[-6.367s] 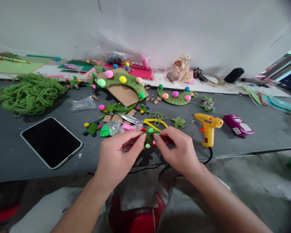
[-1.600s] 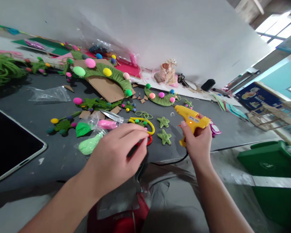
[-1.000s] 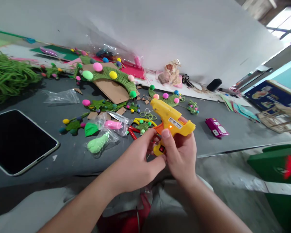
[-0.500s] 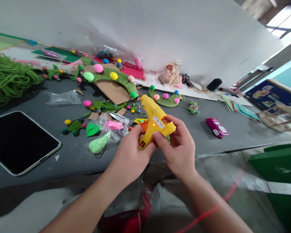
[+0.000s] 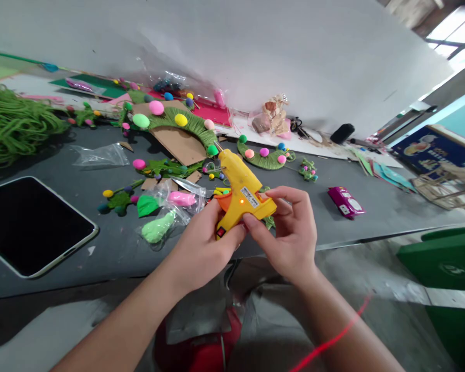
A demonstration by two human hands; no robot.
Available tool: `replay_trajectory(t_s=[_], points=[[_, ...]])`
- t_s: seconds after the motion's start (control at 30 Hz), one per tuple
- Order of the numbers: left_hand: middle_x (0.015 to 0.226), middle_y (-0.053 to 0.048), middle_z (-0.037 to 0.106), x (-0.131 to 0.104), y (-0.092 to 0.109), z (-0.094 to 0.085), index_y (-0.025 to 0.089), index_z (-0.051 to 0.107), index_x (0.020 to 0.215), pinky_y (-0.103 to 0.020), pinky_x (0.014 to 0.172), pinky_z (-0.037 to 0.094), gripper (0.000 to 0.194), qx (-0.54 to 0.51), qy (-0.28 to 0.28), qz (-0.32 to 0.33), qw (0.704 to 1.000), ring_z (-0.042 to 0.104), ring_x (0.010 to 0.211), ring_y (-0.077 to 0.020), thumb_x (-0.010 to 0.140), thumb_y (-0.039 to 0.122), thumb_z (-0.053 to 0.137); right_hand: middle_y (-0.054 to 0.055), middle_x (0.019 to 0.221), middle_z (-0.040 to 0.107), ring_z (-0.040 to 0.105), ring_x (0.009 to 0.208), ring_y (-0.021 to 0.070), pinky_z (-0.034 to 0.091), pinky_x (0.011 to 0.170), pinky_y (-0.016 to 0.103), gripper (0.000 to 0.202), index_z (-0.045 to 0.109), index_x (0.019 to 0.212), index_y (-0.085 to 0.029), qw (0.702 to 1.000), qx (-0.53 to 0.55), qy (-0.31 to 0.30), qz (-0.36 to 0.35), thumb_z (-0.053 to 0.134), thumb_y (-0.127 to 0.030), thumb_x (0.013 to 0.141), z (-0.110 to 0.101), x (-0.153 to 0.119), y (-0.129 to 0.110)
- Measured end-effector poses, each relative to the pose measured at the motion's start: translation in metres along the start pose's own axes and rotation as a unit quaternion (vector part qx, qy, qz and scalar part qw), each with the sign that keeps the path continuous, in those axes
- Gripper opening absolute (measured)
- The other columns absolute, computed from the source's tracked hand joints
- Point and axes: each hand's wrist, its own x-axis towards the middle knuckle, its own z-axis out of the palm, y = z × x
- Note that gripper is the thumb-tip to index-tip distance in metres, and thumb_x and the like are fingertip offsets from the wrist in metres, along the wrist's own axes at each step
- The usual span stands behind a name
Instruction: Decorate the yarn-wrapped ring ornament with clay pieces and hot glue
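Holding: left grip clamped on the yellow glue gun by its handle, center frame.
Right grip: thumb against the glue gun's body; cannot tell whether it clamps.
Purple packet: tabletop, right of frame.

dark-screened tablet chilling on the left, shiny purple packet way over right, chunky green trash bin

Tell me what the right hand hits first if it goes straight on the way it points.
Most likely the yellow glue gun, held in the left hand. The right hand points toward its rear end and overlaps it in view; whether they touch is hard to judge.
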Motion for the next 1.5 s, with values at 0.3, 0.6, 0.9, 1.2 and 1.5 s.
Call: replay_trajectory(t_s=[0.3, 0.6, 0.9, 1.2, 1.5], points=[[0.106, -0.003, 0.069, -0.002, -0.009, -0.004, 0.024, 0.063, 0.111, -0.042, 0.084, 0.056, 0.018, 0.053, 0.002, -0.003, 0.999, 0.067, 0.102, -0.0270, 0.097, 0.034, 0.068, 0.001, 0.113, 0.070, 0.071, 0.101, 0.0167, 0.062, 0.092, 0.033, 0.040, 0.062, 0.117, -0.032, 0.998, -0.043, -0.032, -0.044, 0.083, -0.019, 0.086, -0.011, 0.000, 0.001], [0.108, -0.003, 0.070, -0.001, -0.008, -0.003, 0.023, 0.064, 0.117, -0.036, 0.081, 0.052, 0.019, 0.050, -0.002, 0.005, 0.999, 0.064, 0.094, -0.0219, 0.099, 0.032, 0.067, 0.002, 0.113, 0.073, 0.072, 0.100, 0.0173, 0.061, 0.092, 0.033, 0.037, 0.065, 0.118, -0.031, 0.997, -0.059, -0.046, -0.036, 0.082, -0.018, 0.087, -0.014, -0.001, 0.003], [0.098, -0.001, 0.068, -0.002, -0.008, 0.000, 0.022, 0.063, 0.111, -0.032, 0.074, 0.049, 0.017, 0.075, -0.030, -0.014, 0.997, 0.062, 0.086, -0.0200, 0.102, 0.037, 0.063, -0.002, 0.105, 0.069, 0.068, 0.088, 0.0118, 0.058, 0.082, 0.024, 0.036, 0.065, 0.115, -0.031, 0.998, -0.026, -0.054, -0.005, 0.081, -0.016, 0.088, -0.020, 0.000, 0.005], [0.104, -0.007, 0.069, -0.013, -0.017, 0.037, 0.019, 0.059, 0.113, -0.036, 0.080, 0.049, 0.029, 0.041, -0.033, -0.069, 0.996, 0.065, 0.092, -0.0230, 0.103, 0.046, 0.062, -0.004, 0.088, 0.063, 0.056, 0.064, 0.0092, 0.052, 0.054, 0.021, 0.025, 0.061, 0.094, -0.027, 0.996, -0.087, 0.010, 0.025, 0.084, -0.024, 0.084, -0.026, -0.002, 0.002], [0.075, 0.003, 0.060, -0.029, -0.030, 0.080, 0.020, 0.057, 0.120, -0.023, 0.058, 0.045, 0.038, -0.205, -0.051, -0.163, 0.964, 0.055, 0.063, -0.0107, 0.100, 0.052, 0.066, -0.004, 0.076, 0.066, 0.057, 0.059, 0.0078, 0.047, 0.051, 0.019, 0.019, 0.066, 0.083, -0.024, 0.979, -0.197, 0.048, -0.005, 0.083, -0.016, 0.081, -0.035, -0.006, -0.014]])
